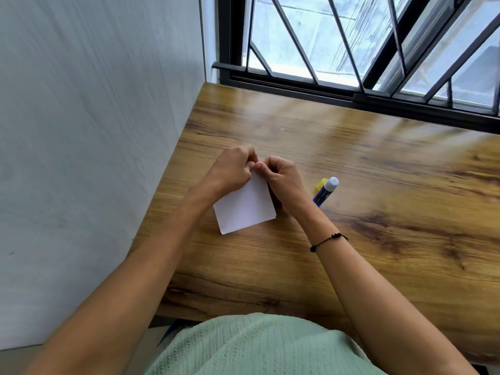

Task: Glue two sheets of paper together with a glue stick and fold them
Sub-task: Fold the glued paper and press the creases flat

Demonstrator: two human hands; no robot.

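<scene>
Two hands meet at the far edge of a small white folded paper [244,208] in the head view, the only view there is. The left hand [232,169] and the right hand [281,177] both have their fingers curled in tight, thumbs and fingertips pinching the paper's top edge where the two hands nearly touch. The paper lies on the wooden table [378,212] near its left edge, its near corners free and flat. Just to the right of the right wrist lies the blue glue stick [324,192], white end up toward the window, with what looks like its yellow cap [321,184] beside it, though the wrist hides part of both.

Judging from this, the fold is being set or lined up at the far edge. The main risk is skew: with only the top pinched, the lower part could pivot and the crease would come out crooked. If the glue is still wet, the layers could also slide apart under finger pressure, or squeeze glue onto the fingertips. An uncapped stick may dry out or roll when the right forearm shifts.
</scene>
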